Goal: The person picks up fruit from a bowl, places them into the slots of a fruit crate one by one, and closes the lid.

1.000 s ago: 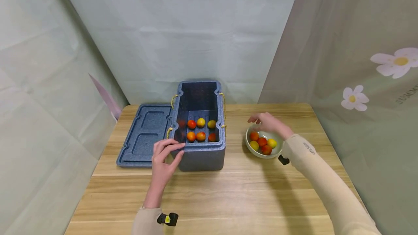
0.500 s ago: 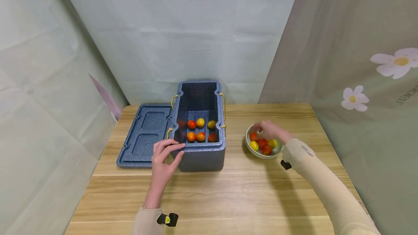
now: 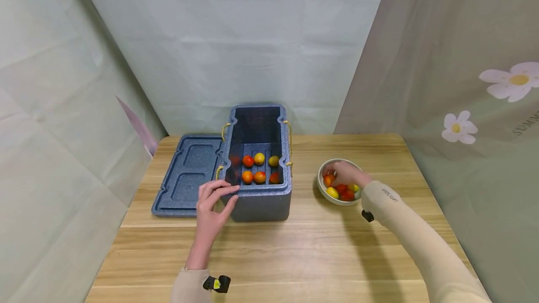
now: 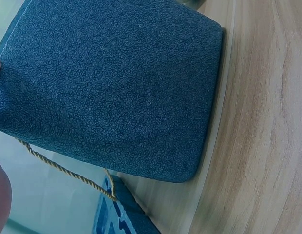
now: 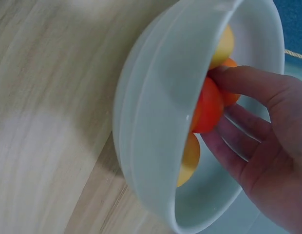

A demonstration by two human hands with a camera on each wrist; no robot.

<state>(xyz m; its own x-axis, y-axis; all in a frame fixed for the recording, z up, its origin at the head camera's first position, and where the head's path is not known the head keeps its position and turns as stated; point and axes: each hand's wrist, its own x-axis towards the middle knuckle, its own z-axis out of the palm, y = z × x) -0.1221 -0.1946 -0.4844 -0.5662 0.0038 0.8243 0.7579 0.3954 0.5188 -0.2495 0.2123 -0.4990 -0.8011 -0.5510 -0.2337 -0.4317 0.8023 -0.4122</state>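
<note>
A blue-grey foam box point(image 3: 260, 207) stands lidless in the middle of the table, with several small red, orange and yellow fruits point(image 3: 259, 177) on its floor. My left hand point(image 3: 210, 209) holds its near left corner, fingers over the rim and thumb against the front wall. In the left wrist view the box's side point(image 4: 117, 87) fills much of the frame. To the right, my right hand point(image 3: 344, 173) reaches into a pale bowl point(image 5: 151, 112). Its thumb and fingers close around an orange fruit point(image 5: 231, 97); a red fruit point(image 5: 209, 107) and a yellow one point(image 5: 190, 158) lie beside it.
The box's lid point(image 3: 189, 176) lies flat on the wooden table point(image 3: 320, 256), left of the box. Yellow rope loops point(image 3: 289, 146) hang at the box's sides. Pale cloth walls point(image 3: 261, 36) close in the back and both sides.
My right hand has come down from above the bowl into it, and the fruits inside have shifted slightly. The left hand has stayed at the box's corner.
</note>
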